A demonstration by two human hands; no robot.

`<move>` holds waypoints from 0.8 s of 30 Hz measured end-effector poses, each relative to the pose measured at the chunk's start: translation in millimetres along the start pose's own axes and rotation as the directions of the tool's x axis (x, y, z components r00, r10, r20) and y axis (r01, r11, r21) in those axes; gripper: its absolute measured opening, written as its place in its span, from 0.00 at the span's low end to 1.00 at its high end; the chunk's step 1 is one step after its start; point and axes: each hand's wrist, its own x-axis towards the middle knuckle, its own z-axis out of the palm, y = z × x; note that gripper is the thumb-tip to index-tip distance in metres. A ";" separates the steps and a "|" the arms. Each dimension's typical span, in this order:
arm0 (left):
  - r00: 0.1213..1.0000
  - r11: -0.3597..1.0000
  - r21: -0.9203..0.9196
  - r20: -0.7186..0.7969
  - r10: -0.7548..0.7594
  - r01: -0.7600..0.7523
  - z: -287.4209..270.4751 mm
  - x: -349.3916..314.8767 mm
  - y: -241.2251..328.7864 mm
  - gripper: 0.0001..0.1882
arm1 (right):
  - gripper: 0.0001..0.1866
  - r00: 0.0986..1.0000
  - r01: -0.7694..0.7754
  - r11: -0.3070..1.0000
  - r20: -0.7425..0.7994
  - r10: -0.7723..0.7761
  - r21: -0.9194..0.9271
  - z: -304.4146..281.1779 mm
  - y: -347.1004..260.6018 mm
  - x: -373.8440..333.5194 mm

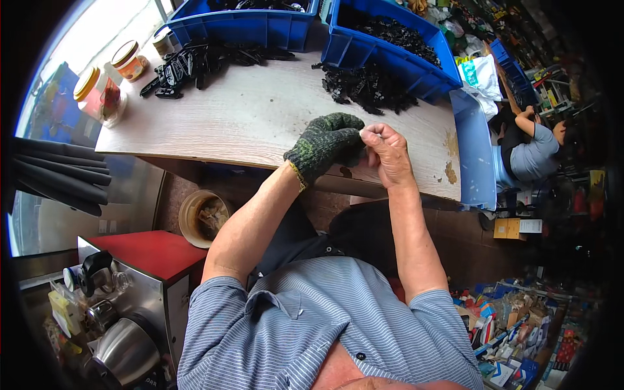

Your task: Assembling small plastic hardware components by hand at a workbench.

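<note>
My left hand (325, 144), in a dark green knitted glove, is closed over the front edge of the pale wooden table (227, 120). Beside it, my bare right hand (391, 156) has its thumb and forefinger pinched together, meeting the glove's fingers. Whatever lies between the hands is too hidden to name. Farther back on the tabletop are two heaps of small black plastic-looking parts: flat, elongated ones at the left (185, 70) and a tangled pile at the right (367, 88).
Two blue bins (237, 29) (390, 65) with black parts stand behind the heaps. Lidded jars (104, 97) line the left end. A bucket (203, 219) and a red-topped cabinet (153, 250) are below left. Another person (536, 153) sits far right, beyond a blue panel (474, 149).
</note>
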 end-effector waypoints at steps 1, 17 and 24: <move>1.000 1.000 0.005 -0.002 0.005 -0.005 -0.3 -0.2 3.2 0.18 | 0.09 1.000 0.005 1.000 0.005 -0.005 0.003 -2.8 2.6 -0.9; 0.793 -0.526 0.830 0.190 0.579 0.185 -112.0 71.1 107.2 0.15 | 0.09 0.997 0.071 0.985 -0.001 -0.072 0.154 -3.9 12.9 -1.3; 0.825 -0.475 0.878 0.224 0.519 0.060 -105.6 67.1 99.3 0.12 | 0.10 0.997 0.081 0.978 -0.031 -0.076 0.192 0.4 9.0 -0.7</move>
